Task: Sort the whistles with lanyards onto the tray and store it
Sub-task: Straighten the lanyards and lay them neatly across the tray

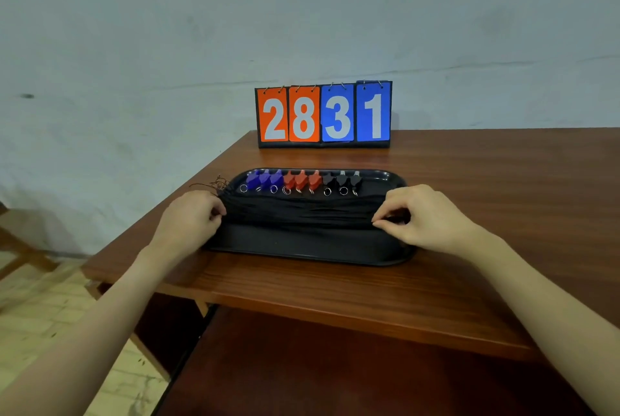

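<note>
A black oval tray (302, 248) lies on the wooden table (469, 214). Along its far side stand three blue whistles (263, 179), three red whistles (300, 180) and three black whistles (342, 179), each with a metal ring. Their black lanyards (302, 211) lie bundled across the tray's middle. My left hand (193, 216) grips the bundle's left end, where reddish cord ends stick out. My right hand (426, 217) pinches the bundle's right end with thumb and fingertips.
A flip scoreboard (323, 115) reading 28 and 31 stands behind the tray against the wall. A lower wooden shelf (335, 365) shows under the table's front edge. To the left are a tiled floor and part of a wooden frame (20, 248).
</note>
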Demonstrator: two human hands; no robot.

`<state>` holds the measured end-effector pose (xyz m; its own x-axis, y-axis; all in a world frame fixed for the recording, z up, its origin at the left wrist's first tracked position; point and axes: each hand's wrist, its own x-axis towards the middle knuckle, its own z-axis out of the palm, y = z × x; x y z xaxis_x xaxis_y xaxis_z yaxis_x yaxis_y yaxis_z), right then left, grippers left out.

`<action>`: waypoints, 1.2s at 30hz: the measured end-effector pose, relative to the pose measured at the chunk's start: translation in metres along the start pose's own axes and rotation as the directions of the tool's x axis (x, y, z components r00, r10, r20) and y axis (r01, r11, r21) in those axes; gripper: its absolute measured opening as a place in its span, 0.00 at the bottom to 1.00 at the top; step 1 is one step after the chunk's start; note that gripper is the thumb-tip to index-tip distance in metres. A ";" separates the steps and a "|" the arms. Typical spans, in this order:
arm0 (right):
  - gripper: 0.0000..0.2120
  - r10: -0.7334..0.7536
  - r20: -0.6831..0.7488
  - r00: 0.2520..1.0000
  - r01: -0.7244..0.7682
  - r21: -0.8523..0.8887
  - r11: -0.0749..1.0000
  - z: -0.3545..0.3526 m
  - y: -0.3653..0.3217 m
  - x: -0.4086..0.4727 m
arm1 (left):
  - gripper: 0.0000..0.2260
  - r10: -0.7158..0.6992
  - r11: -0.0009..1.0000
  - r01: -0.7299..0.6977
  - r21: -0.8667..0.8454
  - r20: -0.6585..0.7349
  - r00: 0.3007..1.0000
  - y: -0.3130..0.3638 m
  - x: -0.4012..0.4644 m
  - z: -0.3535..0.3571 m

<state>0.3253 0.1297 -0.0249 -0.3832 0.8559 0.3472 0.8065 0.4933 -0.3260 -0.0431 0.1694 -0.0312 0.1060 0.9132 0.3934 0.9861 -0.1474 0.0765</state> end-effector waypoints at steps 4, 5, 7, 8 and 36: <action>0.05 -0.064 0.033 0.997 0.065 -0.061 0.996 0.006 0.003 0.003 | 0.07 0.043 0.998 -0.042 0.048 -0.015 0.999 -0.005 0.004 -0.002; 0.06 -0.070 0.045 0.997 0.073 -0.066 0.995 0.007 0.003 0.004 | 0.07 0.056 0.997 -0.054 0.062 -0.024 0.998 -0.006 0.004 -0.001; 0.07 -0.076 0.056 0.995 0.081 -0.082 0.993 0.009 0.003 0.005 | 0.07 0.082 0.992 -0.078 0.098 -0.032 0.996 -0.007 0.004 -0.001; 0.07 -0.080 0.057 0.995 0.085 -0.087 0.993 0.010 0.004 0.006 | 0.07 0.091 0.990 -0.087 0.114 -0.029 0.995 -0.007 0.005 0.000; 0.08 0.291 -0.412 0.863 -0.313 0.016 0.950 -0.020 0.022 -0.048 | 0.13 0.330 0.837 -0.412 -0.361 -0.268 0.905 0.157 -0.013 0.023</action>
<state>0.3710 0.0961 -0.0314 0.0896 0.8187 0.5672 0.8784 0.2034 -0.4324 0.1130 0.1431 -0.0453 0.3874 0.6759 0.6269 0.7352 -0.6368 0.2323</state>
